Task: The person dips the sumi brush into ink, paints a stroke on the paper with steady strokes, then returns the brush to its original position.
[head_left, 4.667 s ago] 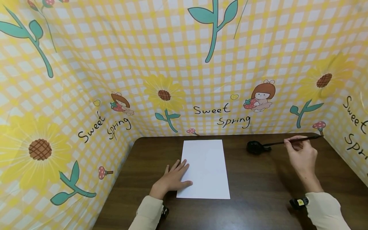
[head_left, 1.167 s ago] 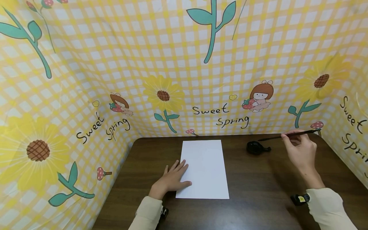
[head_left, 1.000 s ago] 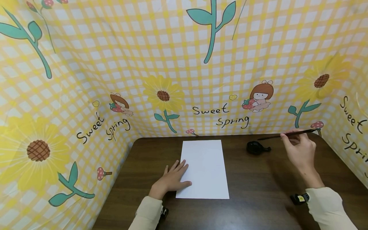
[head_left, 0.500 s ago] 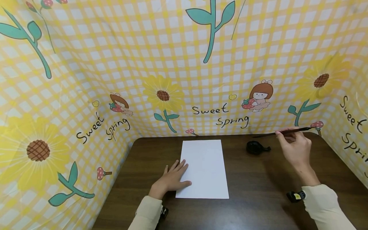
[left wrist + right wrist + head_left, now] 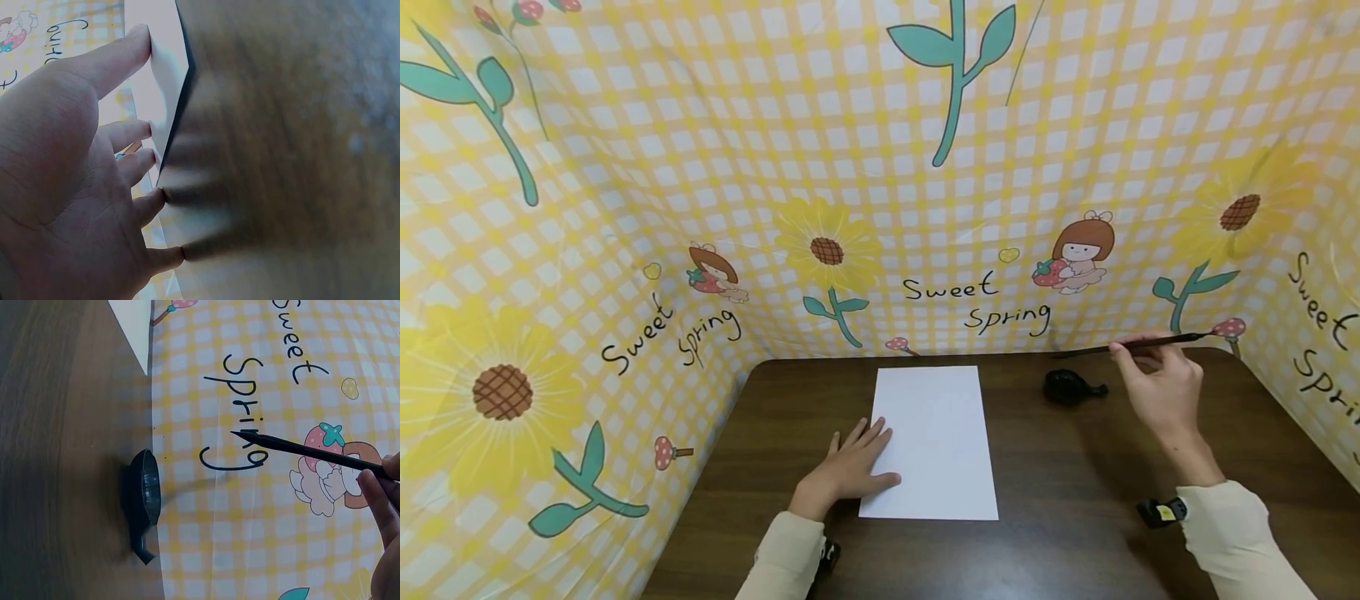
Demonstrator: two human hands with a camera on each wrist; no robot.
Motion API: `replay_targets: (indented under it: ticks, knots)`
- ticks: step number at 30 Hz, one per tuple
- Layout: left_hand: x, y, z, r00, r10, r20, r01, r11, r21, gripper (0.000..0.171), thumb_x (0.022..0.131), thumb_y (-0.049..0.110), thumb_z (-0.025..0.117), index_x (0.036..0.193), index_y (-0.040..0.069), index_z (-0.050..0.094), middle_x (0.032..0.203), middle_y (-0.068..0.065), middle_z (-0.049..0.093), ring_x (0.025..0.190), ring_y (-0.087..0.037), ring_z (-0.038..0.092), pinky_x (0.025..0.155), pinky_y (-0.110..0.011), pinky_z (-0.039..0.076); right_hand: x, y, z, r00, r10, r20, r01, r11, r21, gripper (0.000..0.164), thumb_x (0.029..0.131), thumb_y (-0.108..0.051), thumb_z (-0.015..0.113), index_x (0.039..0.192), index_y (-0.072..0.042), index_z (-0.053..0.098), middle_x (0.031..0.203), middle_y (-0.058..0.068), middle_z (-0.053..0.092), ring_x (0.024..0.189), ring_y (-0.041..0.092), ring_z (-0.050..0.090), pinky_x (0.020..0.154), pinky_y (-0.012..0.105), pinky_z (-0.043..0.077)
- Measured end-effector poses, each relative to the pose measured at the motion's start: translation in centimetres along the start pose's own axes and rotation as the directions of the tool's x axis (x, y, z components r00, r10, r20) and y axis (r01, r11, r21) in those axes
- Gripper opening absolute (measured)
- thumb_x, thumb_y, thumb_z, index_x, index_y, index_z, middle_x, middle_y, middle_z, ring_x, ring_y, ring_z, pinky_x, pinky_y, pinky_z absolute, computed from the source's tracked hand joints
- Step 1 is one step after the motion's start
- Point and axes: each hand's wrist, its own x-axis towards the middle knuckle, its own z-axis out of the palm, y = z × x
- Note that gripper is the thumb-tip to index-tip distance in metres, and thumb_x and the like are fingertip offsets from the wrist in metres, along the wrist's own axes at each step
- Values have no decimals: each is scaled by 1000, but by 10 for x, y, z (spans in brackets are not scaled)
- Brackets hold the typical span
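Observation:
A white sheet of paper (image 5: 940,442) lies on the dark wooden table. My left hand (image 5: 847,468) rests on its left edge with the fingers spread and fairly straight; in the left wrist view the hand (image 5: 69,156) touches paper and table with its fingertips. With thumb and fingers my right hand (image 5: 1165,396) pinches a dark writing brush (image 5: 1180,338), held nearly level. The brush's (image 5: 300,450) black pointed tip faces left, in the air above a small black ink dish (image 5: 1066,387). That dish (image 5: 149,494) has a short curved handle and stands right of the paper.
Bare table surface (image 5: 1060,483) lies between the paper and the right forearm. A yellow checked cloth (image 5: 880,275) with flowers and lettering rises behind the table and on both sides. Each wrist carries a small black device (image 5: 1161,512).
Earlier the brush tip was down at the ink dish; it has since risen clear of it. The right hand has shifted left with the brush. My left hand and the paper have stayed put.

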Motion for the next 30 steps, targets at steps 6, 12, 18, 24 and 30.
replay_targets:
  ticks: [6,12,18,24,30]
  knots:
    - [-1,0,0,1000,-1,-4,1,1000,-1,85,102,56,65,169,13,33,179,-9,20,167,-41,12,125,-79,7,-1,-4,6,1000,8,-7,-8,1000,22,17,88,9,81,102,9,71,91,24,77,86,-25,63,81,-1,48]
    - [-1,1,0,1000,1,-6,0,1000,9,86,101,57,65,169,13,33,179,-10,20,167,-41,12,125,-79,8,-2,-4,12,1000,26,-16,-25,999,39,16,87,12,80,100,10,72,90,25,77,85,-24,63,80,0,49]
    - [-1,2,0,1000,4,-10,-4,1000,4,85,102,56,65,168,13,34,179,-10,20,166,-42,12,124,-79,8,-2,-9,20,999,28,-21,-27,998,56,16,87,11,81,100,10,71,88,26,77,84,-24,64,80,0,49]
    - [-1,2,0,1000,5,-17,-5,1000,12,86,101,56,66,168,12,35,180,-11,19,166,-42,13,124,-80,9,-2,-17,28,999,54,-2,-54,995,80,14,90,7,81,100,11,72,88,25,77,83,-21,66,79,1,50]
    - [0,0,1,1000,6,-16,-6,1000,18,86,101,57,65,168,13,34,179,-10,20,167,-41,13,124,-80,9,-3,-20,36,998,62,8,-63,993,97,13,89,7,81,99,11,73,89,25,77,84,-21,66,80,1,51]
